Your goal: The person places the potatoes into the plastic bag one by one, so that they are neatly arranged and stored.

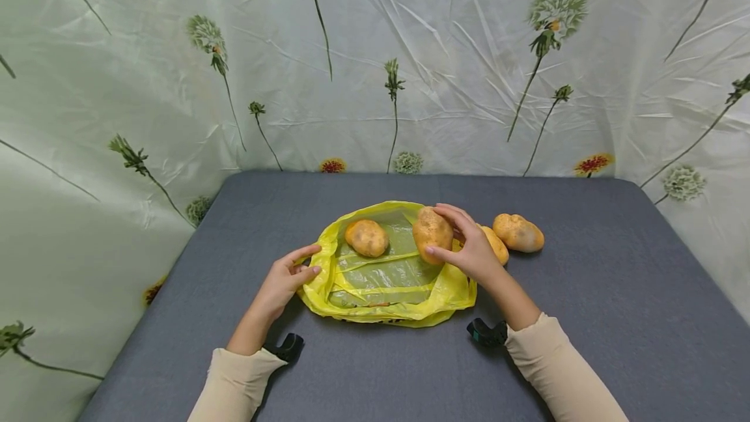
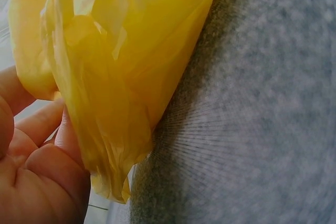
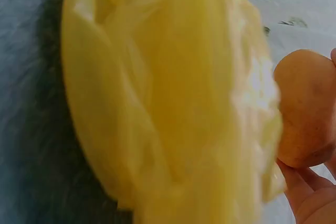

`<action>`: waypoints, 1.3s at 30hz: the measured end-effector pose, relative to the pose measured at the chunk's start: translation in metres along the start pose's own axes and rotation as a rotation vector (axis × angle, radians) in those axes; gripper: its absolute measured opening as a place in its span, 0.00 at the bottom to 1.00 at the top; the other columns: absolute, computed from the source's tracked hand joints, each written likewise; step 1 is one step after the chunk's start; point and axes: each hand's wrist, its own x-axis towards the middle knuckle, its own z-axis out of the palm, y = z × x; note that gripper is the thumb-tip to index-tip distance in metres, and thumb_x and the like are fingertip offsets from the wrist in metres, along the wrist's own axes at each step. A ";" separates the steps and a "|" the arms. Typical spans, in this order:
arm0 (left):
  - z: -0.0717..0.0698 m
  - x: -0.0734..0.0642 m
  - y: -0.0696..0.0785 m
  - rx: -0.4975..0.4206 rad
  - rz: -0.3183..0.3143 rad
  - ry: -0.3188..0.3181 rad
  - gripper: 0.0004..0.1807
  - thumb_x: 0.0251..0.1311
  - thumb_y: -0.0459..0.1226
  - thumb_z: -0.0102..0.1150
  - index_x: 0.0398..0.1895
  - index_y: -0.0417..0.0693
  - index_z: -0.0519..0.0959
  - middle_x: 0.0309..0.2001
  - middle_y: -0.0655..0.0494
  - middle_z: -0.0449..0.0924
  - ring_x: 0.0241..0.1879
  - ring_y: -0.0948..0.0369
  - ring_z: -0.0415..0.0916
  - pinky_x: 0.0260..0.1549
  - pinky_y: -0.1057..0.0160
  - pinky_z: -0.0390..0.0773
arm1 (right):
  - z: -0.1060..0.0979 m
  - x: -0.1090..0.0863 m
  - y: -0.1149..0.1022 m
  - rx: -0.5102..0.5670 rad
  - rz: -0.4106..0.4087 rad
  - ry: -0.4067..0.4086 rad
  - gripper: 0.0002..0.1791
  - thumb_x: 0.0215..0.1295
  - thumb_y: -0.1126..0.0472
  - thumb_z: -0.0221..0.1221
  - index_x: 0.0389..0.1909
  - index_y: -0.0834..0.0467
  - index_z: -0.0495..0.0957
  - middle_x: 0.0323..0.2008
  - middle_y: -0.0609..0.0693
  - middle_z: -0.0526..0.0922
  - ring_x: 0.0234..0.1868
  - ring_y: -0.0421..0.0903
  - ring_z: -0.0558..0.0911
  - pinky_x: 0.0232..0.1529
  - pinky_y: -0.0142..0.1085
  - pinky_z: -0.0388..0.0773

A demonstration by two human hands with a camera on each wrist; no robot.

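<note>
A yellow plastic bag (image 1: 404,314) lies spread on the table with its mouth open upward. One potato (image 1: 366,238) rests inside it, toward the left. My left hand (image 1: 281,282) pinches the bag's left rim between thumb and fingers, and in the left wrist view the yellow film (image 2: 126,66) hangs beside the fingers. Over the bag's right side, my right hand (image 1: 471,249) grips a second potato (image 1: 432,234) between thumb and fingers. The right wrist view shows that potato (image 3: 304,106) held above the bag's crumpled side (image 3: 178,93).
Just right of the bag sit two more potatoes, a near one (image 1: 495,246) partly hidden behind my right hand and a farther one (image 1: 518,233). The grey table (image 1: 375,376) meets a flower-printed curtain (image 1: 351,103) at its back edge.
</note>
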 end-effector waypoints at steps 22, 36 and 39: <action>0.001 0.001 -0.002 0.005 0.005 0.000 0.25 0.58 0.29 0.54 0.59 0.31 0.63 0.38 0.44 0.71 0.25 0.65 0.70 0.22 0.70 0.70 | 0.033 0.032 0.058 -0.046 0.063 -0.121 0.36 0.50 0.58 0.67 0.61 0.57 0.63 0.63 0.57 0.58 0.59 0.53 0.63 0.51 0.49 0.66; -0.004 0.011 -0.025 -0.014 -0.001 0.017 0.26 0.57 0.32 0.57 0.59 0.37 0.65 0.40 0.41 0.70 0.26 0.64 0.70 0.22 0.69 0.71 | 0.042 0.033 0.063 -0.170 0.083 -0.150 0.36 0.50 0.56 0.67 0.61 0.55 0.63 0.65 0.51 0.56 0.61 0.54 0.62 0.50 0.51 0.66; -0.003 0.010 -0.022 -0.018 -0.001 0.014 0.26 0.57 0.31 0.56 0.59 0.35 0.65 0.41 0.39 0.70 0.25 0.64 0.70 0.21 0.69 0.70 | 0.041 0.033 0.063 -0.177 0.086 -0.161 0.37 0.50 0.55 0.66 0.61 0.56 0.63 0.66 0.52 0.54 0.61 0.54 0.60 0.50 0.51 0.66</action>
